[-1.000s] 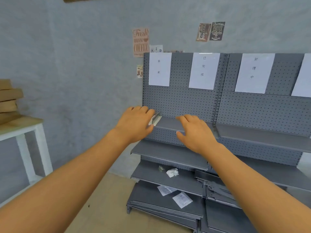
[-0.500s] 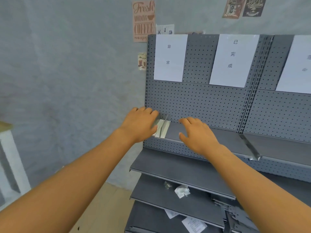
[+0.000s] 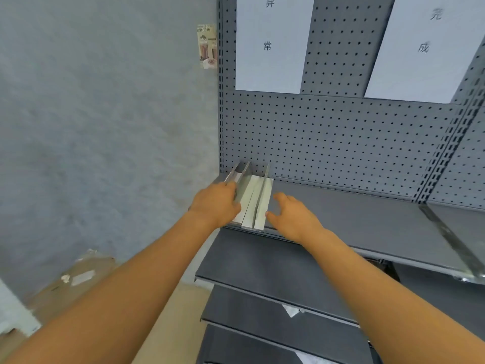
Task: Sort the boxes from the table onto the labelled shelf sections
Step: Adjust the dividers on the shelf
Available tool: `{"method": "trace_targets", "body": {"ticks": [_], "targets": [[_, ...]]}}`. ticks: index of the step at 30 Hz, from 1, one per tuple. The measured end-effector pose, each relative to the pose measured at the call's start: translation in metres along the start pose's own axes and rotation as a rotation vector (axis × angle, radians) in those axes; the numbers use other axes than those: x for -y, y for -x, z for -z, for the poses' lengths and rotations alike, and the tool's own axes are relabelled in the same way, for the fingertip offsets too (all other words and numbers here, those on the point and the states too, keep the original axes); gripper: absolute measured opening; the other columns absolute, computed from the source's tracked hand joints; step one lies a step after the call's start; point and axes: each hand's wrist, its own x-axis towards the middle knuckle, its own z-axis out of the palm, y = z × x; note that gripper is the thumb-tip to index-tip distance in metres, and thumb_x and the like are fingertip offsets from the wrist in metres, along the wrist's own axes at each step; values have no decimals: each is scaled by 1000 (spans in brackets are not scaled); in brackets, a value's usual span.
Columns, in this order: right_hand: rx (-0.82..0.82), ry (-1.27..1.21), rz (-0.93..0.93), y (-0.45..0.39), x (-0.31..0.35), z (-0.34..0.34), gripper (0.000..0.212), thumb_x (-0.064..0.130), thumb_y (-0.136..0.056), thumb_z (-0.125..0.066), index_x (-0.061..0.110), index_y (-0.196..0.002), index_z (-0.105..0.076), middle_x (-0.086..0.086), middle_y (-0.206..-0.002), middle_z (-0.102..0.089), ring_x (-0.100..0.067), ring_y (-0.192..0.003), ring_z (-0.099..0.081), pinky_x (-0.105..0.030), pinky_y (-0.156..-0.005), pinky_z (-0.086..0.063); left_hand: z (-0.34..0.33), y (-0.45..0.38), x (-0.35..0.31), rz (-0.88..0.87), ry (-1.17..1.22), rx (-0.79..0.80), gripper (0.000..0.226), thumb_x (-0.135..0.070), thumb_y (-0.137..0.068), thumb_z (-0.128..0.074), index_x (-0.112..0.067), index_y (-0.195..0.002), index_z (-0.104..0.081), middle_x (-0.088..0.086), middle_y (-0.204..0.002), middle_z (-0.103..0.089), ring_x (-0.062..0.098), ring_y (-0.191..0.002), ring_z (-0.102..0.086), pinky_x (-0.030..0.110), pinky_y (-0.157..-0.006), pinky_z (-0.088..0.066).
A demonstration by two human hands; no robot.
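Hands (image 3: 252, 208) now nearer shelf dividers (image 3: 253, 198)

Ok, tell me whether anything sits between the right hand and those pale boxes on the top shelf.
Nothing visible does. The right hand hovers open just right of the pale boxes, with only bare top shelf between them.

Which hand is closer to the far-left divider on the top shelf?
Left. The left hand touches the far-left divider; the right hand hovers off to its right, past the other dividers.
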Motion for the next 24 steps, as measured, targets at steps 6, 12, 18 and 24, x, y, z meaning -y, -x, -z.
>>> {"method": "trace_targets", "body": {"ticks": [6, 12, 18, 24], "targets": [[114, -135, -104, -64, 2, -25, 51, 38, -103, -47, 3, -138, -39, -17, -133, -54, -33, -114, -56, -40, -92, -50, -36, -49, 1, 126, 117, 66, 33, -23, -97, -53, -4, -123, -51, 15, -116, -61, 31, -100, -60, 30, -68, -41], [151, -109, -187, -95, 14, -43, 45, 34, -102, -44, 3, -136, -41, -14, -134, -54, -32, -118, -57, -36, -87, -46, -62, -78, 6, 212, 162, 119, 21, -10, -96, -53, 1, -114, -55, 18, -109, -63, 33, -96, -63, 32, -65, -42], [206, -58, -306, -107, 22, -53, 46, 14, -98, -44, 3, -141, -33, -12, -129, -59, -31, -113, -64, -35, -86, -49, -79, -91, 9, 227, 85, 138, 25, -5, -97, -49, -1, -121, -51, 15, -110, -64, 24, -81, -55, 30, -66, -42], [153, -77, -316, -99, 18, -49, 42, 10, -99, -39, 2, -141, -33, -16, -128, -60, -33, -111, -64, -35, -86, -49, -82, -92, 8, 193, 152, 165, 31, -4, -97, -47, -2, -128, -45, 15, -113, -64, 31, -100, -65, 34, -76, -49]]}}
